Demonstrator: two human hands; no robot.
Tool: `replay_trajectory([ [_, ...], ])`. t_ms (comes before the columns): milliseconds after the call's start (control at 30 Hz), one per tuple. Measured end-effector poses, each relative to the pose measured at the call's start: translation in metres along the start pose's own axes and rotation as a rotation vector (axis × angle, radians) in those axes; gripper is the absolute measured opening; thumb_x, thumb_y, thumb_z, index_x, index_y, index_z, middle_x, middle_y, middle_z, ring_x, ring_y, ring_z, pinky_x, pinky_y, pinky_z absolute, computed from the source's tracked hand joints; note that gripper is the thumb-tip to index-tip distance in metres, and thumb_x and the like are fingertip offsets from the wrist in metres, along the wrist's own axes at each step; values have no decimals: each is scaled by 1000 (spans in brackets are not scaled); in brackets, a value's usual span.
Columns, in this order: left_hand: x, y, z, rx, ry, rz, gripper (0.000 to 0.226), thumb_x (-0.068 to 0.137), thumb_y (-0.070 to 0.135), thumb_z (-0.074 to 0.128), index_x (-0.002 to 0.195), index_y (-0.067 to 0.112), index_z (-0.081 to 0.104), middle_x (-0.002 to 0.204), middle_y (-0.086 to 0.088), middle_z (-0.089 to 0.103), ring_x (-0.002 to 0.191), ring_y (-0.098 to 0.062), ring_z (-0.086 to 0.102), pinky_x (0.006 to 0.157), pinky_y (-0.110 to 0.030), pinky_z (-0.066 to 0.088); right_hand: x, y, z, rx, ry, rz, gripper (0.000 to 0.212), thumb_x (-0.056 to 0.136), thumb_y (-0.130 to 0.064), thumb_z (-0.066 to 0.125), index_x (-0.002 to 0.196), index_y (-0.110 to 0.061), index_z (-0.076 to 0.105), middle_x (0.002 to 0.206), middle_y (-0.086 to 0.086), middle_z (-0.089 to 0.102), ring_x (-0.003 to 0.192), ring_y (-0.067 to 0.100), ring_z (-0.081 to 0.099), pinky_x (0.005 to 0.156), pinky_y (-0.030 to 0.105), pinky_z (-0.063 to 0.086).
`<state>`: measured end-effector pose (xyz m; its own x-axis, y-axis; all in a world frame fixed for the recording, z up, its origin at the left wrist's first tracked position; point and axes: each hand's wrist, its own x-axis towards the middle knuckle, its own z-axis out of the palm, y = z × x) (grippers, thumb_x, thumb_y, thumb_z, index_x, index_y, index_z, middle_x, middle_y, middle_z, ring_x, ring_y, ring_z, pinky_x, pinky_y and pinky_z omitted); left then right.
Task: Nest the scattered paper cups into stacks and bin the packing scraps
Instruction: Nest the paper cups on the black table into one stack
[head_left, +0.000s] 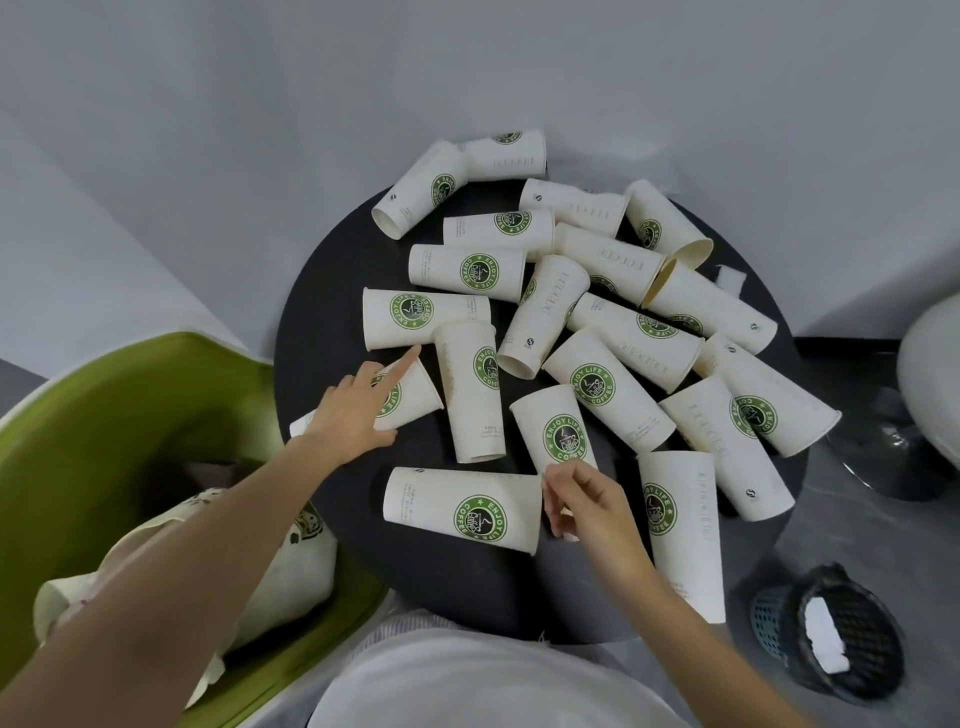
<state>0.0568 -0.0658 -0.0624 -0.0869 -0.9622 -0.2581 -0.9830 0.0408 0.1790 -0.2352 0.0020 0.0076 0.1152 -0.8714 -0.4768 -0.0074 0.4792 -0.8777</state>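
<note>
As paper cups (467, 270) lie scattered across the table (322, 296), left hand (353, 415), fingers straight, rests on a crosswise cup (415, 400); right hand (589, 501) curls at the near end of an away-pointing cup (558, 431), grip indeterminate.

The cups (470, 392) were matt white paper with printed green logos, lying on a table (322, 291) with a smooth, matt black top. The bin (771, 621) was dark plastic mesh. The chair (104, 405) looked like smooth green plastic, and the bag (291, 571) on it was soft pale cloth.
</note>
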Motion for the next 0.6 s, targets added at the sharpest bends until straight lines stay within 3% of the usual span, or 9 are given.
replay_trajectory([
  [167, -20, -4, -6, -98, 16, -83, 117, 75, 36, 74, 147, 49, -16, 134, -2, 39, 98, -23, 55, 79, -37, 51, -4, 19, -7, -291, 133, -129, 13, 86, -8, 63, 82, -15, 53, 73, -3, 57, 67, 17, 53, 62, 24, 44],
  [267, -34, -4, -11, -223, 62, -111, 116, 75, 41, 76, 145, 53, -16, 128, 3, 41, 97, -22, 57, 82, -40, 51, -5, 24, -5, -388, 108, -132, 24, 85, -5, 64, 98, -18, 48, 91, 1, 57, 81, 18, 57, 64, 13, 45],
  [367, -47, -1, -15, -288, 98, -103, 117, 76, 50, 75, 139, 60, -23, 123, 6, 42, 97, -18, 56, 83, -43, 54, -4, 28, -2, -412, 25, -118, 47, 86, -4, 63, 122, -24, 41, 97, 1, 54, 86, 16, 57, 68, 11, 47],
  [533, -63, 4, -21, -337, 157, -94, 114, 79, 50, 73, 137, 61, -24, 111, 10, 39, 93, -11, 51, 77, -35, 53, 2, 41, 4, -484, -69, -109, 61, 84, -6, 65, 132, -33, 39, 109, -3, 60, 95, 14, 62, 84, 25, 53],
  [600, -66, 3, -21, -350, 167, -81, 113, 79, 49, 74, 141, 58, -20, 107, 10, 39, 88, -11, 49, 72, -30, 51, 5, 45, 6, -507, -75, -119, 60, 82, -6, 67, 130, -31, 42, 114, -5, 60, 100, 12, 61, 85, 21, 51],
])
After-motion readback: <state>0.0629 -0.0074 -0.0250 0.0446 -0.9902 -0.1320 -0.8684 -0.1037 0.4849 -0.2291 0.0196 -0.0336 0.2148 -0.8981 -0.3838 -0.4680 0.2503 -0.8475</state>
